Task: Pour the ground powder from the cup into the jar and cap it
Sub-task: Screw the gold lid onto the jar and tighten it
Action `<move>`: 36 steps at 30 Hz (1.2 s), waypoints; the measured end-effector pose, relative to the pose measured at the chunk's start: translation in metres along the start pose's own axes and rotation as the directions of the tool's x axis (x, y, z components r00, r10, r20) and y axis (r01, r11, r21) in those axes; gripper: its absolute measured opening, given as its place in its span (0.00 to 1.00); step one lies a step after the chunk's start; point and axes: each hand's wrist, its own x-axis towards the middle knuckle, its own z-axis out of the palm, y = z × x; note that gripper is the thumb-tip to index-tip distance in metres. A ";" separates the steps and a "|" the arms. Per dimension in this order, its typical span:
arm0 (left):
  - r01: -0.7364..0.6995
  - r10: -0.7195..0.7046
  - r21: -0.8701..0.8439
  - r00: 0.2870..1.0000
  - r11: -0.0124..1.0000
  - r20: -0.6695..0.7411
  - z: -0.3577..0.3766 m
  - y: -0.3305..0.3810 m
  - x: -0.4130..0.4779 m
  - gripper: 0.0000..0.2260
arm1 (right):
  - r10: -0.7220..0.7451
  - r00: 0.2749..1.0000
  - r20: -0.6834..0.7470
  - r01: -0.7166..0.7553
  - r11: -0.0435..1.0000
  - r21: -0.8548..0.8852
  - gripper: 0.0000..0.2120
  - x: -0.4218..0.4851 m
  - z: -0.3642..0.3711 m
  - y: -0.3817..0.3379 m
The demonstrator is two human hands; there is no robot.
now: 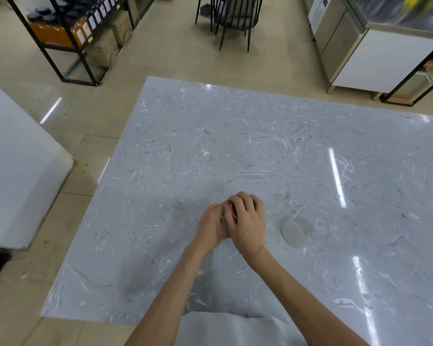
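We stand at the near edge of the bench (pixel 260 146). Our hands meet over its near middle, the left hand (pixel 211 224) touching the right hand (pixel 248 221), and the jar (pixel 225 222) sits between them, mostly hidden. The cup (pixel 303 227) lies on the bench just right of the right hand. Beyond the bench, a shelf (pixel 68 38) stands far left, a chair (pixel 235 18) behind centre, a cabinet (pixel 375 53) far right.

A grey marble-patterned tabletop (pixel 235 146) fills the foreground over pale beige floor tiles (pixel 160 58). Beyond it stand a black metal shelving rack (pixel 60 53) – stocked with labelled orange bottles (pixel 58 32) – a black spindle-back chair (pixel 235 18) and a stainless-steel counter cabinet (pixel 360 53).
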 end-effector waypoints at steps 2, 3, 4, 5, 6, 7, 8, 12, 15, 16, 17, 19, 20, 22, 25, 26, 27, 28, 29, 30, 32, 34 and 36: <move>-0.004 0.003 0.033 1.000 0.999 0.031 0.000 -0.001 0.003 0.21 | -0.042 0.991 0.130 0.053 0.995 -0.084 0.11 -0.001 -0.010 0.006; -0.005 0.005 0.011 1.000 1.000 0.019 0.000 -0.003 0.001 0.21 | -0.140 0.973 0.182 0.152 0.987 -0.054 0.13 0.001 -0.017 0.013; -0.012 0.012 -0.032 1.000 0.999 -0.005 -0.001 -0.005 -0.002 0.23 | -0.258 0.940 0.222 0.259 0.966 0.023 0.14 0.005 -0.023 0.021; -0.023 0.022 -0.072 0.999 0.997 -0.026 -0.003 -0.006 -0.005 0.27 | -0.364 0.899 0.243 0.348 0.931 0.108 0.14 0.012 -0.028 0.029; -0.029 0.025 -0.102 0.999 0.994 -0.035 -0.004 -0.006 -0.008 0.31 | -0.434 0.867 0.244 0.402 0.900 0.170 0.13 0.018 -0.030 0.035; -0.029 0.025 -0.116 0.999 0.993 -0.038 -0.005 -0.005 -0.010 0.33 | -0.466 0.855 0.226 0.430 0.882 0.192 0.12 0.022 -0.029 0.038; -0.030 0.025 -0.124 0.999 0.992 -0.043 -0.006 -0.004 -0.011 0.35 | -0.468 0.863 0.193 0.437 0.881 0.180 0.11 0.023 -0.026 0.037; -0.035 0.029 -0.136 0.998 0.990 -0.047 -0.004 0.000 -0.010 0.35 | -0.408 0.912 0.040 0.404 0.911 0.082 0.05 0.014 -0.011 0.031; -0.047 0.044 -0.105 0.999 0.993 -0.030 -0.005 -0.001 -0.008 0.31 | -0.313 0.950 0.003 0.313 0.950 -0.020 0.04 0.010 -0.009 0.022; -0.047 0.046 -0.096 0.999 0.994 -0.019 -0.005 0.000 -0.006 0.29 | -0.238 0.971 0.005 0.238 0.969 -0.067 0.04 0.009 -0.009 0.015; -0.052 0.051 -0.087 0.999 0.995 -0.012 -0.006 0.001 -0.003 0.26 | -0.145 0.989 0.013 0.145 0.983 -0.113 0.05 0.008 -0.009 0.007; -0.069 0.069 -0.082 0.998 0.994 0.000 -0.007 0.004 0.002 0.18 | 0.038 0.998 0.046 -0.027 0.977 -0.210 0.06 0.006 -0.009 -0.010; -0.078 0.079 -0.084 0.997 0.993 0.009 -0.007 0.004 0.005 0.14 | 0.102 0.991 0.083 -0.078 0.964 -0.253 0.09 0.005 -0.011 -0.016; -0.089 0.091 -0.077 0.995 0.993 0.027 -0.007 0.007 0.007 0.10 | 0.176 0.969 0.175 -0.120 0.950 -0.289 0.18 0.002 -0.016 -0.018; -0.094 0.098 -0.078 0.994 0.992 0.042 -0.008 0.006 0.007 0.14 | 0.009 0.968 0.251 0.040 0.981 -0.189 0.24 0.005 -0.030 0.000; -0.095 0.098 -0.089 0.995 0.992 0.032 -0.008 0.005 0.005 0.16 | -0.108 0.955 0.277 0.131 0.989 -0.067 0.22 0.010 -0.034 0.009; -0.090 0.092 -0.110 0.996 0.990 0.015 -0.008 0.003 0.003 0.18 | -0.227 0.929 0.293 0.215 0.974 0.071 0.18 0.016 -0.035 0.019; -0.084 0.084 -0.129 0.996 0.988 -0.005 -0.006 0.001 0.001 0.19 | -0.320 0.905 0.281 0.279 0.944 0.178 0.14 0.020 -0.034 0.028; -0.074 0.071 -0.139 0.997 0.988 -0.024 -0.004 -0.001 -0.001 0.20 | -0.363 0.899 0.244 0.315 0.925 0.213 0.10 0.021 -0.031 0.032; -0.060 0.055 -0.137 0.998 0.989 -0.040 -0.002 -0.001 -0.003 0.22 | -0.350 0.917 0.189 0.320 0.931 0.174 0.08 0.020 -0.026 0.031; -0.047 0.038 -0.128 0.997 0.991 -0.068 0.003 0.001 -0.002 0.18 | -0.187 0.980 0.064 0.190 0.981 -0.032 0.05 0.015 -0.014 0.017; -0.043 0.034 -0.095 0.995 0.995 -0.090 0.003 0.004 0.002 0.10 | 0.051 0.999 -0.002 -0.050 0.981 -0.185 0.04 0.009 -0.004 -0.007; -0.079 0.074 -0.051 0.991 0.996 -0.108 0.002 0.004 0.004 0.05 | 0.245 0.970 0.009 -0.237 0.946 -0.219 0.08 0.009 0.000 -0.027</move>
